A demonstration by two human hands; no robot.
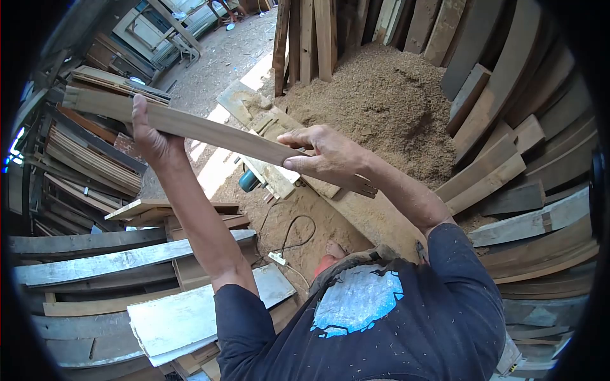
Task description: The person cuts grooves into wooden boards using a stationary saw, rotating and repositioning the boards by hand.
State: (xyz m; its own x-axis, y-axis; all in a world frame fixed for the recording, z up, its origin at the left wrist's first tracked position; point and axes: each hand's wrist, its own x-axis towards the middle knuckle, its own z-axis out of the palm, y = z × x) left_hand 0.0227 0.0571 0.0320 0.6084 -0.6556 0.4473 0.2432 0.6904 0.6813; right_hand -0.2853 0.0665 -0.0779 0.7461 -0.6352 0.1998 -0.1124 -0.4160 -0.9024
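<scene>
A long wooden board (pixel 219 134) is held up in both hands, slanting from the upper left down to the right. My left hand (pixel 152 134) grips it near its far left part, the thumb up along its face. Closer to the right end, which has dark notches or marks, my right hand (pixel 321 152) is closed round the board with the thumb on the near face. Beneath the board are a sawdust-covered wooden bench (pixel 244 105) and a green power tool motor (pixel 248 181), partly hidden by it.
A large sawdust heap (pixel 394 95) lies ahead, with planks (pixel 502 95) leaning behind and to its right. Stacked boards (pixel 95 159) stand at the left; a white panel (pixel 184 324) lies lower left. A power strip (pixel 277 258) with a cable rests on the floor.
</scene>
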